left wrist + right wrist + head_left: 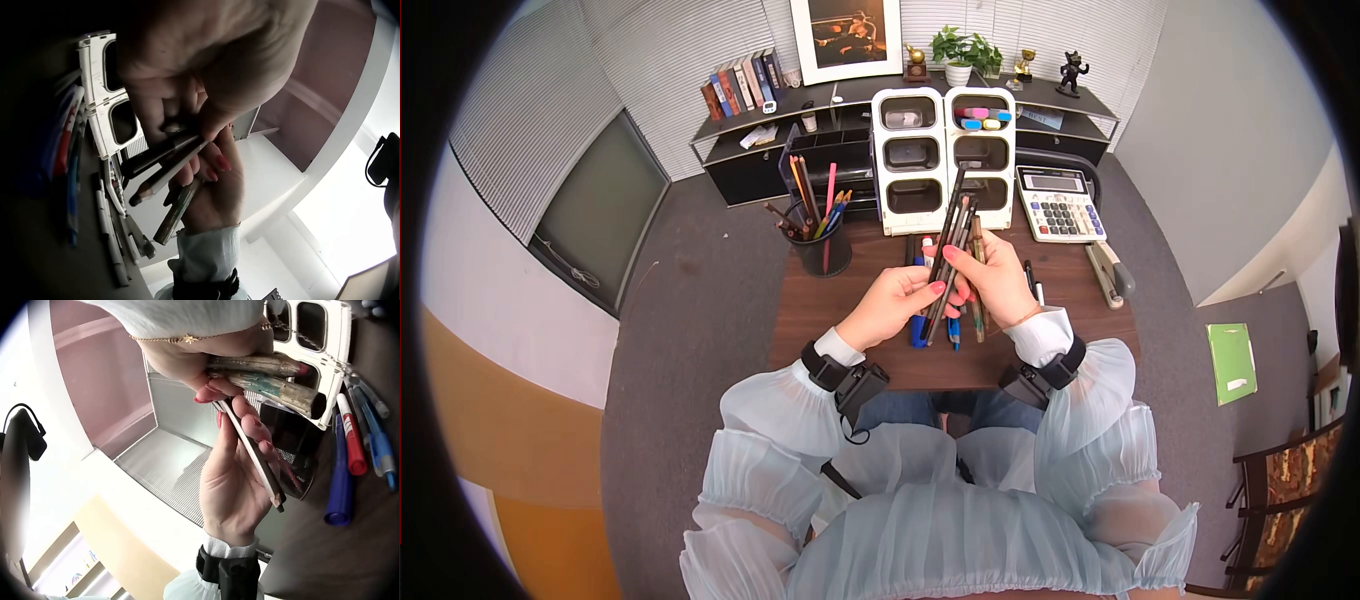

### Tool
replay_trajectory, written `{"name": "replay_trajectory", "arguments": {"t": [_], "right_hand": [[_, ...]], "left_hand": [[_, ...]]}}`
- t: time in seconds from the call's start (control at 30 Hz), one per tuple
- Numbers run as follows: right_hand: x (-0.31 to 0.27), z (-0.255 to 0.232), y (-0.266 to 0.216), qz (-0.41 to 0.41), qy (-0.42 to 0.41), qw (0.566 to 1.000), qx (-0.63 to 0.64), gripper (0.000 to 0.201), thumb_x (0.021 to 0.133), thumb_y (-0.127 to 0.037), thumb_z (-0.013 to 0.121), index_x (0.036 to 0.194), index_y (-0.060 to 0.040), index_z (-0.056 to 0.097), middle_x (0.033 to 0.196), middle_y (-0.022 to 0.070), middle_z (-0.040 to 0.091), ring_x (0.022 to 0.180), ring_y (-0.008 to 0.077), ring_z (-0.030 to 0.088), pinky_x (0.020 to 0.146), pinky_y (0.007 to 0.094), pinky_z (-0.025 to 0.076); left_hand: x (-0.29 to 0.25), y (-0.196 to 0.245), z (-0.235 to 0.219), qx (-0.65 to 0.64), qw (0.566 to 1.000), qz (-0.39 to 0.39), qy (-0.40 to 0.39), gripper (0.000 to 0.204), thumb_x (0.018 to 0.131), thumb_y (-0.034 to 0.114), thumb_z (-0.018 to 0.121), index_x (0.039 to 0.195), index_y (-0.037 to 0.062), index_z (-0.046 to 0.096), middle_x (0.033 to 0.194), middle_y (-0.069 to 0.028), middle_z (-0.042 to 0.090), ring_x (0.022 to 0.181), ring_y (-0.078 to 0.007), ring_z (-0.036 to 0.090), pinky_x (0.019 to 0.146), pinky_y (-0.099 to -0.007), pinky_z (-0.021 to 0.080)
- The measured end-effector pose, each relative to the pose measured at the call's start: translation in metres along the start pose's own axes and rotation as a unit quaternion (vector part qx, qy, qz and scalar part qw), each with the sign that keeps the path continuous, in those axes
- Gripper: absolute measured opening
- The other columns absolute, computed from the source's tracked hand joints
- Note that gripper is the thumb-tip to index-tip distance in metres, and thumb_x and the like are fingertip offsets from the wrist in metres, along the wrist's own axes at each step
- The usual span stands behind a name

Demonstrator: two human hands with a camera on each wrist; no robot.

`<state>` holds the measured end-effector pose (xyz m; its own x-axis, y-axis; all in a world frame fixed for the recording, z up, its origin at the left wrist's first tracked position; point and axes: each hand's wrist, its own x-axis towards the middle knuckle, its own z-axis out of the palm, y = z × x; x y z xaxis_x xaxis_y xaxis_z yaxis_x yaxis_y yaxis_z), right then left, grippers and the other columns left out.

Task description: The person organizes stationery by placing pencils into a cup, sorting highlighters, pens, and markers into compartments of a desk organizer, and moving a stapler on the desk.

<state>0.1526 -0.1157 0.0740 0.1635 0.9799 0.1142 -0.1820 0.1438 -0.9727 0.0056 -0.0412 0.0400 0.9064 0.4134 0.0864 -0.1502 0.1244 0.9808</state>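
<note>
Both hands meet above the desk's middle. The left hand [892, 305] pinches dark pencils [945, 265] between thumb and fingers; they slant upward in the head view. Against it, the right hand [998, 280] grips thick mottled, paint-stained sticks [978, 290], its thumb touching the dark pencils. The right wrist view shows two such sticks [275, 390] under the right hand and a pencil [253, 453] in the left hand [234, 481]. A blue marker [339, 481], a red-and-white marker [353, 440] and a blue pen [378, 444] lie on the desk.
A white six-compartment organizer [943, 160] stands behind the hands, highlighters [983, 120] in its top right compartment. Left of it is a black mesh cup [824, 252] of pencils. A calculator [1062, 205] and a stapler [1109, 275] sit at the right.
</note>
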Motion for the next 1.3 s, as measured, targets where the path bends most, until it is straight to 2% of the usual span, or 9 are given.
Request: {"name": "replay_trajectory", "arguments": {"t": [0.2,0.6,0.67,0.87,0.9,0.97,1.13,1.23,1.3], "right_hand": [[0.005,-0.008,0.013,-0.028,0.018,0.999,-0.022,0.015,0.085,-0.010,0.055,0.096,0.0011,0.057,0.056,-0.0016,0.052,0.043,0.0026,0.042,0.038,0.0179,0.032],[0.003,-0.013,0.021,-0.016,0.056,0.998,-0.033,0.015,0.084,-0.014,0.057,0.093,-0.0009,0.058,0.057,-0.0022,0.052,0.043,0.0024,0.043,0.038,0.0178,0.033],[0.003,-0.017,0.023,-0.006,0.037,0.998,-0.046,0.017,0.086,-0.012,0.055,0.097,0.0002,0.053,0.084,0.0064,0.062,0.045,0.0036,0.045,0.039,0.0175,0.034],[-0.001,-0.016,0.020,-0.001,0.032,0.998,-0.050,0.016,0.086,-0.013,0.054,0.095,0.0003,0.053,0.092,0.0092,0.063,0.046,0.0041,0.046,0.040,0.0176,0.036],[-0.003,-0.014,0.019,-0.001,0.032,0.998,-0.050,0.016,0.086,-0.013,0.054,0.095,0.0003,0.053,0.092,0.0092,0.063,0.046,0.0041,0.046,0.040,0.0176,0.036],[-0.005,-0.011,0.017,-0.010,0.046,0.998,-0.051,0.017,0.086,-0.015,0.055,0.095,-0.0009,0.058,0.057,-0.0015,0.053,0.043,0.0030,0.046,0.038,0.0173,0.034],[-0.010,-0.006,0.015,-0.049,0.052,0.995,-0.077,0.017,0.088,-0.015,0.052,0.095,-0.0009,0.056,0.068,0.0011,0.059,0.046,0.0037,0.048,0.038,0.0175,0.035],[-0.012,-0.005,0.015,-0.105,0.090,0.986,-0.089,0.015,0.088,-0.013,0.051,0.095,0.0000,0.054,0.080,0.0047,0.064,0.048,0.0041,0.050,0.041,0.0176,0.037],[-0.015,-0.006,0.013,-0.166,0.121,0.971,-0.123,0.011,0.087,-0.006,0.050,0.094,0.0016,0.052,0.095,0.0098,0.064,0.054,0.0058,0.053,0.048,0.0184,0.042]], "left_hand": [[-0.001,-0.003,-0.002,-0.040,0.998,-0.035,-0.021,0.031,0.092,0.024,0.043,0.108,-0.0003,0.053,0.099,-0.0086,0.060,0.087,-0.0159,0.060,0.078,-0.0283,0.049],[-0.007,-0.007,0.003,-0.076,0.995,-0.066,-0.022,0.035,0.094,0.025,0.038,0.115,-0.0013,0.048,0.108,-0.0118,0.057,0.093,-0.0194,0.059,0.082,-0.0316,0.047],[-0.006,-0.011,0.002,-0.092,0.993,-0.065,-0.020,0.035,0.094,0.025,0.038,0.114,-0.0017,0.048,0.109,-0.0107,0.056,0.094,-0.0203,0.059,0.081,-0.0311,0.048],[-0.009,-0.014,0.003,-0.109,0.992,-0.055,-0.013,0.037,0.095,0.023,0.034,0.117,-0.0039,0.046,0.111,-0.0125,0.056,0.100,-0.0231,0.057,0.086,-0.0327,0.046],[-0.009,-0.014,0.003,-0.103,0.993,-0.050,-0.008,0.037,0.095,0.023,0.035,0.117,-0.0042,0.047,0.111,-0.0125,0.056,0.101,-0.0235,0.057,0.085,-0.0320,0.046],[-0.010,-0.013,0.008,-0.098,0.994,-0.040,0.008,0.035,0.094,0.023,0.035,0.112,-0.0039,0.050,0.109,-0.0110,0.057,0.098,-0.0211,0.057,0.084,-0.0307,0.046],[-0.009,-0.020,0.008,-0.049,0.995,-0.015,0.087,0.032,0.093,0.019,0.037,0.103,-0.0046,0.057,0.098,-0.0089,0.060,0.086,-0.0157,0.059,0.079,-0.0272,0.046],[-0.005,-0.021,0.013,0.052,0.983,0.028,0.172,0.031,0.092,0.019,0.040,0.098,-0.0043,0.059,0.086,-0.0071,0.061,0.075,-0.0120,0.058,0.070,-0.0241,0.045],[0.001,-0.026,0.011,0.217,0.898,0.269,0.273,0.029,0.091,0.020,0.043,0.090,-0.0027,0.061,0.074,-0.0046,0.060,0.064,-0.0095,0.055,0.062,-0.0226,0.044]]}}
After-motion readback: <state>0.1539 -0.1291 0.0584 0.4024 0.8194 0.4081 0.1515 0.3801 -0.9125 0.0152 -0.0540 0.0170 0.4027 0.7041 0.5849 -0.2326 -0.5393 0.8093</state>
